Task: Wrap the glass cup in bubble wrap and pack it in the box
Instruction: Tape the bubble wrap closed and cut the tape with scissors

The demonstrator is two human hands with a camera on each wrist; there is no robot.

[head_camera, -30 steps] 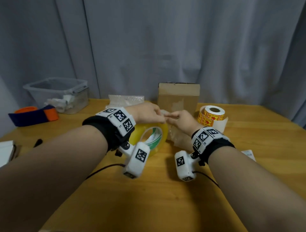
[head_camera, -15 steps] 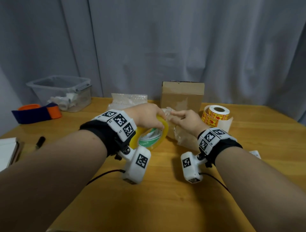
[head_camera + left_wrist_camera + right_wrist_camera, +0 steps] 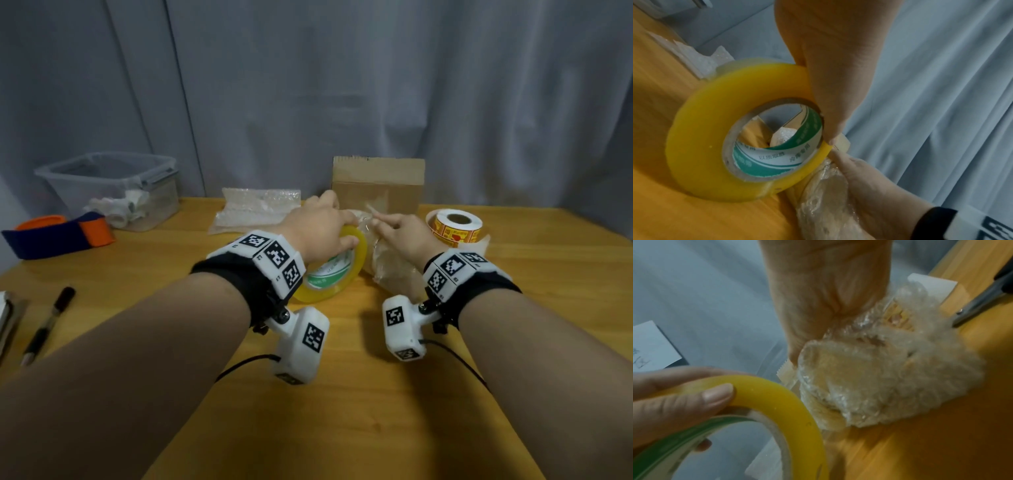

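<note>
Mid-table, the left hand [image 3: 320, 230] grips the yellow tape roll [image 3: 337, 274] on edge; the right hand [image 3: 406, 236] pinches its pulled tape end [image 3: 786, 371] over the bubble-wrapped cup [image 3: 879, 376]. The cardboard box [image 3: 378, 185] stands at the far edge.

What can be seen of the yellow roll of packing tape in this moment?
The yellow roll of clear packing tape is a thick ring, translucent yellow, with a cardboard core printed green and white inside. It stands on edge, tilted, its lower rim on the wooden table. The left hand grips its upper rim, thumb on the near face. Its right side is against the bubble-wrapped cup. The right hand pinches a short clear tape end beside the rim.
</note>
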